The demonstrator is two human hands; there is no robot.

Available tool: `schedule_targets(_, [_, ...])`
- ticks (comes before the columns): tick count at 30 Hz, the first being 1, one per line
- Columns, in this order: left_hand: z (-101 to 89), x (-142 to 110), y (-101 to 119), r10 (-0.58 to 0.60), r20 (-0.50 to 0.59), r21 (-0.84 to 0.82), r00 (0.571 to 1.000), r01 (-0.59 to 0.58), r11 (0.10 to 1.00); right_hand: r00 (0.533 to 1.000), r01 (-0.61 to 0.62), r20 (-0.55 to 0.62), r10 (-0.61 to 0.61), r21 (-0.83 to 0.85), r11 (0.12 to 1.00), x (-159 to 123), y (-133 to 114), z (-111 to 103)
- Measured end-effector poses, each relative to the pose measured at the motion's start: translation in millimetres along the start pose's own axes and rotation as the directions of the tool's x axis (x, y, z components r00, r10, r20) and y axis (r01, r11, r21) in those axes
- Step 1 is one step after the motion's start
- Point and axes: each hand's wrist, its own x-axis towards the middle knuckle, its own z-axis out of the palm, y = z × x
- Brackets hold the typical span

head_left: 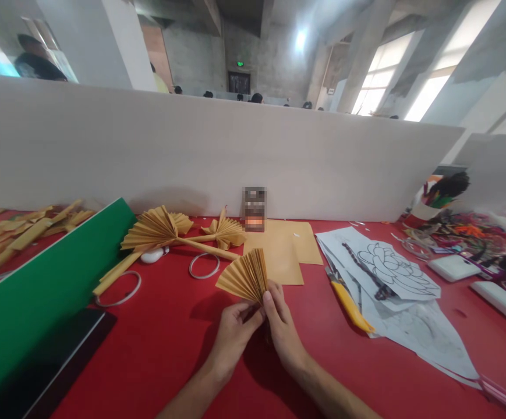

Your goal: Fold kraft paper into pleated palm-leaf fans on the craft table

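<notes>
A pleated tan paper fan [244,278] stands spread above the red table [169,343], held at its base by both hands. My left hand [234,331] pinches the fan's base from the left. My right hand [282,327] pinches it from the right, thumb up against the pleats. Flat tan paper sheets [285,249] lie just behind the fan. Two finished paper fans on sticks [169,231] lie further back to the left.
A green sheet [38,291] and a dark board [56,366] lie at left. Tape rings [204,265] sit near the fans. A yellow cutter [349,302] and printed drawings [392,273] lie at right. A white partition [191,145] closes off the back.
</notes>
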Motion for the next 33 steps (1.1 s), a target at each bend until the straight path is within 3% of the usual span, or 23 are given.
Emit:
schedule_targets(9, [1.0, -2, -1, 0.004, 0.091, 0.038, 0.996, -0.008, 0.999, 0.999, -0.050, -0.002, 0.050, -0.005, 0.999, -3, -1, -1])
schedule_targets(14, [-0.2, -1, 1, -0.002, 0.012, 0.072, 1.000, 0.002, 0.997, 0.994, -0.022, 0.111, 0.018, 0.034, 0.999, -3, -10, 1])
schedule_targets(21, [0.3, -8, 9, 0.071, 0.017, 0.180, 0.997, -0.073, 0.981, 0.993, -0.045, 0.116, 0.026, 0.162, 0.986, 2, -12, 5])
schedule_targets(28, [-3.5, -10, 7, 0.117, 0.011, 0.441, 0.993, -0.110, 0.891, 0.996, 0.039, 0.081, -0.045, 0.076, 0.996, 7, -16, 3])
schedule_targets(33, [-7.2, -7, 5, 0.193, 0.010, 0.494, 0.981, -0.173, 0.852, 0.996, 0.055, 0.076, -0.055, 0.007, 0.998, 9, -18, 0])
